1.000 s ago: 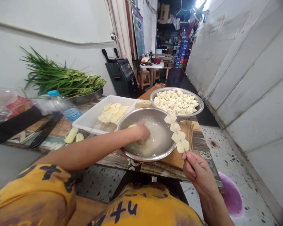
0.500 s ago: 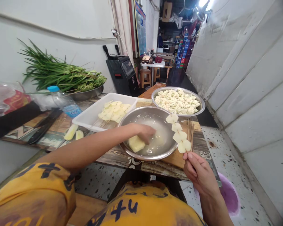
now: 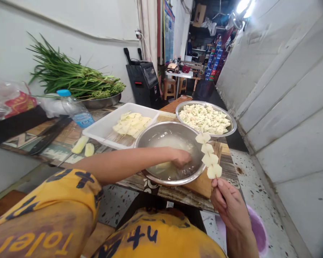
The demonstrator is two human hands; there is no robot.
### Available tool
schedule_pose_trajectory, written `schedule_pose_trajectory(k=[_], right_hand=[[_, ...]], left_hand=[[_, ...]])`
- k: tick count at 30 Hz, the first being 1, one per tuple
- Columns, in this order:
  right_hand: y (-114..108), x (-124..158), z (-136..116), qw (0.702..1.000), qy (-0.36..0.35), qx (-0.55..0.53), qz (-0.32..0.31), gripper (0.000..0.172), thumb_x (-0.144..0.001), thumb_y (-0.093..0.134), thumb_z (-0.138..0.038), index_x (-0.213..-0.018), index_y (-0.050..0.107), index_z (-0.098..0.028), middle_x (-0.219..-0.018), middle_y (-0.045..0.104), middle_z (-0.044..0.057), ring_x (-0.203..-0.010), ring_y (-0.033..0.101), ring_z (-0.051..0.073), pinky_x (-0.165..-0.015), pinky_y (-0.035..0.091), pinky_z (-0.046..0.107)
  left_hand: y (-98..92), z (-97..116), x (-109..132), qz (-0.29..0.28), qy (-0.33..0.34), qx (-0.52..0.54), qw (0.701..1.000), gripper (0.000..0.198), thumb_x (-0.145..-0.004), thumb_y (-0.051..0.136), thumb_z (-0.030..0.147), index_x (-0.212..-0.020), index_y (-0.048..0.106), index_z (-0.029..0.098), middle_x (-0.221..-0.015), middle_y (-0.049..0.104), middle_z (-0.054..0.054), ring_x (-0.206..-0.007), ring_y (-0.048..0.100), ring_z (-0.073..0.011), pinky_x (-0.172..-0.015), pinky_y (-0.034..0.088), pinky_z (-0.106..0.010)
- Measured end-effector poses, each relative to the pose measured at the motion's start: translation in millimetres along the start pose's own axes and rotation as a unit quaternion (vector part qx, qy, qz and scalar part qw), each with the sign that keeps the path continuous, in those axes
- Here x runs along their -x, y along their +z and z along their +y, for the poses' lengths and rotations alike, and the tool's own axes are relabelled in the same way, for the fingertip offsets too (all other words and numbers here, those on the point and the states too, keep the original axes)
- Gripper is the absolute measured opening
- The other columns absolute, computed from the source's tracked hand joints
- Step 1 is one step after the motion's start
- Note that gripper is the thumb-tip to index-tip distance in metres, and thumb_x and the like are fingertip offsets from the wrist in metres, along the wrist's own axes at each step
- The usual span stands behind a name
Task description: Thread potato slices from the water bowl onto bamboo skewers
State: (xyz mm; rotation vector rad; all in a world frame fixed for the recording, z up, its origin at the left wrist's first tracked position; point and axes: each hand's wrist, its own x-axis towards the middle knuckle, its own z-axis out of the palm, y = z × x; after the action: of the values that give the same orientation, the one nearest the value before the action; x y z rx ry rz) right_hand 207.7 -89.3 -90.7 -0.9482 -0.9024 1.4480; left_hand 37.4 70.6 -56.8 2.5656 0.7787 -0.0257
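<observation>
Pale slices point(image 3: 210, 159), four, sit on the skewer point(image 3: 216, 177) clasped in your right grip point(image 3: 227, 199), beside the steel bowl point(image 3: 174, 182).
Your left grip point(image 3: 181, 158) dips into the bowl's cloudy water point(image 3: 161, 173); its hold cannot be determined. Apparently done: loaded skewers point(image 3: 131, 125) in the tray point(image 3: 104, 142). Remaining: bare sticks point(image 3: 219, 150) near the bowl.

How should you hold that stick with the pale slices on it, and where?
I'd pinch the skewer of pale slices by its bare lower end, coming from the near side, as the right hand does with thumb and fingers. The stick slants up and away, and flat, thin-looking slices cover much of it farther along, so gripping there might break them.
</observation>
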Motion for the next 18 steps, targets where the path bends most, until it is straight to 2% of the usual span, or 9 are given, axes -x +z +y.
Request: schedule_pose_trajectory(k=[3, 6, 8, 12, 14, 16, 18], right_hand=[[-4, 0, 0, 1.0, 0.002, 0.0, 0.004, 0.024, -0.086, 0.059, -0.04, -0.079, 0.058, -0.017, -0.041, 0.025, -0.011, -0.035, 0.016, 0.001, -0.035, 0.013, 0.015], [-5, -1, 0, 1.0, 0.0, 0.0, 0.004, 0.023, -0.087, 0.058, -0.039, -0.079, 0.058, -0.017, -0.041, 0.026, -0.011, -0.035, 0.017, 0.001, -0.036, 0.014, 0.015], [-4, -1, 0, 1.0, -0.001, 0.002, 0.004, 0.023, -0.087, 0.057, -0.039, -0.08, 0.058, -0.017, -0.041, 0.027, -0.011, -0.036, 0.017, 0.001, -0.036, 0.014, 0.015], [-1, -2, -1, 1.0, 0.0, 0.01, 0.003, 0.024, -0.087, 0.058, -0.04, -0.08, 0.058, -0.016, -0.041, 0.027, -0.011, -0.035, 0.017, 0.001, -0.035, 0.014, 0.015], [1, -2, -2, 1.0, 0.001, 0.013, -0.001, 0.024, -0.086, 0.058, -0.04, -0.08, 0.058, -0.016, -0.041, 0.027, -0.011, -0.035, 0.017, 0.001, -0.035, 0.013, 0.015], [3, -2, -3, 1.0, 0.001, 0.015, -0.003, 0.024, -0.086, 0.058, -0.04, -0.079, 0.058, -0.017, -0.041, 0.027, -0.011, -0.034, 0.016, 0.001, -0.035, 0.013, 0.015], [4, -2, -3, 1.0, 0.002, 0.018, -0.003, 0.025, -0.086, 0.058, -0.04, -0.079, 0.057, -0.017, -0.041, 0.027, -0.011, -0.034, 0.016, 0.001, -0.035, 0.013, 0.015]], left_hand=[[-2.1, -1, 6, -0.09, 0.01, 0.035, 0.995, 0.034, -0.049, 0.068, 0.006, -0.081, 0.07, 0.018, -0.07, 0.066, -0.001, -0.064, 0.056, -0.0195, -0.057, 0.042, -0.027], [-5.0, -5, 14, -0.176, 0.007, 0.14, 0.974, 0.028, -0.049, 0.069, 0.011, -0.076, 0.071, 0.021, -0.07, 0.068, 0.002, -0.068, 0.058, -0.0186, -0.061, 0.043, -0.026], [-7.1, -9, 21, -0.196, 0.007, 0.219, 0.956, 0.03, -0.048, 0.067, 0.009, -0.075, 0.072, 0.022, -0.072, 0.069, 0.003, -0.071, 0.06, -0.0178, -0.065, 0.044, -0.024], [-12.8, -19, 39, -0.151, -0.005, 0.323, 0.934, 0.038, -0.049, 0.074, 0.015, -0.085, 0.075, 0.023, -0.084, 0.072, 0.001, -0.085, 0.062, -0.0187, -0.073, 0.045, -0.023], [-16.6, -25, 48, -0.112, -0.021, 0.334, 0.936, 0.033, -0.051, 0.078, 0.023, -0.084, 0.075, 0.023, -0.082, 0.072, -0.001, -0.08, 0.063, -0.0189, -0.071, 0.046, -0.024], [-20.7, -30, 55, -0.037, -0.044, 0.339, 0.939, 0.023, -0.056, 0.077, 0.032, -0.076, 0.076, 0.021, -0.075, 0.071, -0.002, -0.07, 0.061, -0.0175, -0.065, 0.044, -0.023], [-24.9, -34, 61, 0.067, -0.077, 0.346, 0.933, 0.021, -0.059, 0.075, 0.038, -0.068, 0.074, 0.019, -0.069, 0.07, -0.003, -0.065, 0.059, -0.016, -0.06, 0.042, -0.022]])
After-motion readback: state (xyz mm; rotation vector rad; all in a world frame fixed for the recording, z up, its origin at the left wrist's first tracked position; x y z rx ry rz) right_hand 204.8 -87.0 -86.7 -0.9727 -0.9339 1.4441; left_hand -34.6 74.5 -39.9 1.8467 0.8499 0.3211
